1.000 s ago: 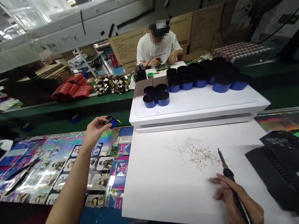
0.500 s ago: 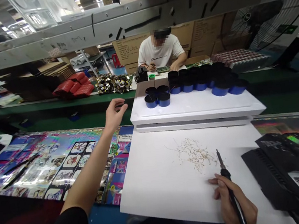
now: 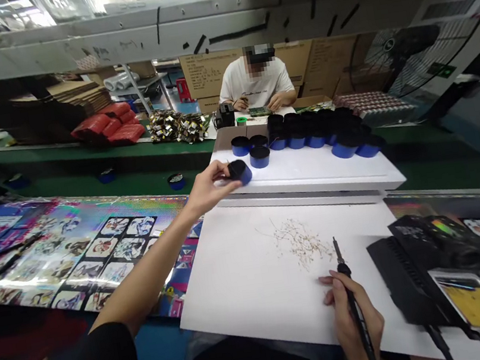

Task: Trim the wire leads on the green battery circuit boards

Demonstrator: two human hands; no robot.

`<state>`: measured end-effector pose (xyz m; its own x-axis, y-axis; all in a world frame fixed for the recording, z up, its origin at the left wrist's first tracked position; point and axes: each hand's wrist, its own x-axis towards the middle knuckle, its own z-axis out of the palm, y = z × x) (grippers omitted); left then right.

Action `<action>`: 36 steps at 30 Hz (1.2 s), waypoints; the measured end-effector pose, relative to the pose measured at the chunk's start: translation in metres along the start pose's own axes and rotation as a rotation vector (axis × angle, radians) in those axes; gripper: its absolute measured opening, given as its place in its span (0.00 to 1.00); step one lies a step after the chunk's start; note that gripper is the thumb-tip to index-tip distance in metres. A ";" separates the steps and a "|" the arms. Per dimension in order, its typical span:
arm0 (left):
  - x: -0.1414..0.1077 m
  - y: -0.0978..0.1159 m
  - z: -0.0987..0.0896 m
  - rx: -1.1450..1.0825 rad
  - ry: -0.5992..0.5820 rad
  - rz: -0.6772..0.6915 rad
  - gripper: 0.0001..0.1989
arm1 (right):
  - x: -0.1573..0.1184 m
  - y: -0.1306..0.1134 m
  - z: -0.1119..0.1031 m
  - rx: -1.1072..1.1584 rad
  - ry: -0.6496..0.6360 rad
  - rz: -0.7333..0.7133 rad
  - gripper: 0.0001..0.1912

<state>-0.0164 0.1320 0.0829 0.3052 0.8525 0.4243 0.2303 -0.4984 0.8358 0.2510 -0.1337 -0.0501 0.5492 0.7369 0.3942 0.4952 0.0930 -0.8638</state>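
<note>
Silvery holographic printed sheeting (image 3: 75, 253) runs along the bench at far left, under the person's bare left forearm. The left hand (image 3: 208, 189) has moved right since the earlier frames: it was above that sheeting, then open-fingered nearer the white block, and now it reaches the block's front edge. Its fingers are narrow, pinching a blue-and-black cylinder (image 3: 240, 171) from the side, and the cylinder is tilted, just above the block's top and close beside its neighbours. That white block (image 3: 306, 173) carries more blue cylinders with black tops; 3 stand apart at its left end, including one (image 3: 260, 156) nearest the held piece, and a dense row runs off to the right. Below it lies a white sheet (image 3: 235, 271) with a loose scatter of pale clippings (image 3: 301, 243) near its middle. The right hand (image 3: 347, 308) rests at the sheet's lower right, its fingers curled closely around a soldering iron (image 3: 359, 321), tip up and clear of the clippings, much as before. Farther right sits a black device (image 3: 431, 253) beside a yellow-faced card (image 3: 477, 301). Across the bench, a co-worker (image 3: 254, 78) works at a circuit board (image 3: 260, 111).
</note>
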 end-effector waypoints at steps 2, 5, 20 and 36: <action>-0.039 0.010 -0.003 -0.023 -0.241 -0.004 0.20 | 0.001 0.000 0.000 0.003 -0.021 -0.003 0.11; -0.102 0.016 0.007 0.038 -0.564 -0.071 0.17 | 0.002 -0.001 -0.002 -0.010 -0.039 -0.018 0.10; -0.148 -0.070 -0.110 0.753 0.021 -0.318 0.18 | 0.004 -0.009 -0.003 -0.032 -0.088 -0.004 0.09; -0.138 0.020 -0.011 -0.305 0.040 -0.253 0.11 | -0.001 -0.058 0.018 0.215 -0.088 -0.070 0.09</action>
<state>-0.0644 0.0061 0.0453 0.2367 0.9508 0.2000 0.0068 -0.2075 0.9782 0.2097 -0.1277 -0.0062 0.4531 0.7782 0.4348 0.3698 0.2797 -0.8860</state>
